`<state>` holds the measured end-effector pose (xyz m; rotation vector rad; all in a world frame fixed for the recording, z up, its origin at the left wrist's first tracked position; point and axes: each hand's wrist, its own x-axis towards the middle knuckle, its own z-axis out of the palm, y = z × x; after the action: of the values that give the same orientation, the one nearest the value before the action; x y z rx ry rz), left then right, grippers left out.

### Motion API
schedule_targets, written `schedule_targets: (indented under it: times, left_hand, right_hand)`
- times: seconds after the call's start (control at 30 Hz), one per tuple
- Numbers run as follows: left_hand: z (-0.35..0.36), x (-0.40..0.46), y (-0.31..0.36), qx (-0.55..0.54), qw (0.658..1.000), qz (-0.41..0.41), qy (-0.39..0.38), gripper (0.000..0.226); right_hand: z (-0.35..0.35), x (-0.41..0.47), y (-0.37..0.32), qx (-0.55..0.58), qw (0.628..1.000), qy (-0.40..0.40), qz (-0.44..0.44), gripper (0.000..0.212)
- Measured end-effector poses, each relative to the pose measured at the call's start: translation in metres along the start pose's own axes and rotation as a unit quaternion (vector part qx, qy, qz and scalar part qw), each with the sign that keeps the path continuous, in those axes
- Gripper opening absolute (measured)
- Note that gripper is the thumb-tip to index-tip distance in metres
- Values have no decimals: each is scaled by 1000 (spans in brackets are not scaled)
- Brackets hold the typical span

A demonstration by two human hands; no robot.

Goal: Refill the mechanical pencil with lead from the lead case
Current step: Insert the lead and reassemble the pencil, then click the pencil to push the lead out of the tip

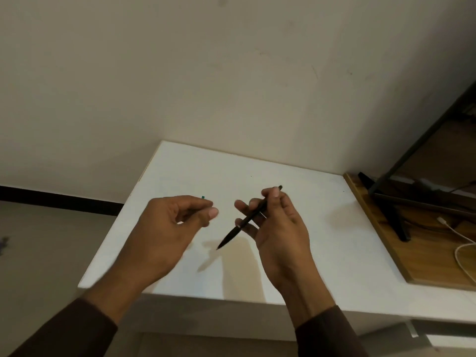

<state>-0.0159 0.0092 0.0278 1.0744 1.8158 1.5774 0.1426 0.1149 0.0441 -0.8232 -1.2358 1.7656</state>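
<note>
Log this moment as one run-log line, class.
right hand: holds mechanical pencil, tip down-left | left hand: pinches small green-tipped item | both above white table

The place looked like a plain room in a home or a small office, set up as a desk corner. A white table (pixel 296 176) stood with its far edge against a bare, off-white wall (pixel 180 73) that carried a few faint scuffs. A dark skirting strip (pixel 59 199) ran along the foot of the wall to the left of the table. Touching the table's right edge was a wooden desk top (pixel 381 228), on which a black stand (pixel 394 217), possibly a monitor's, rested near a loose white charging cable (pixel 461 243). The light was dim and warm, as from an indoor lamp.
</note>
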Motion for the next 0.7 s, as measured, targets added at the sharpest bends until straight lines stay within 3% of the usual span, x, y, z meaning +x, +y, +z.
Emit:
schedule_targets:
  times: [0.23,0.43,0.7]
  left_hand:
    - [-1,3,-9,2,1000,12,11,18]
    - [5,0,-9,5,1000,10,-4,32]
    - [7,0,-10,1,1000,2,-4,25]
  right_hand:
    - [-13,9,-18,243,969,-22,33,47]
    - [-21,6,-25,286,956,-61,20,49]
    - [-20,4,-31,300,952,-58,-1,46]
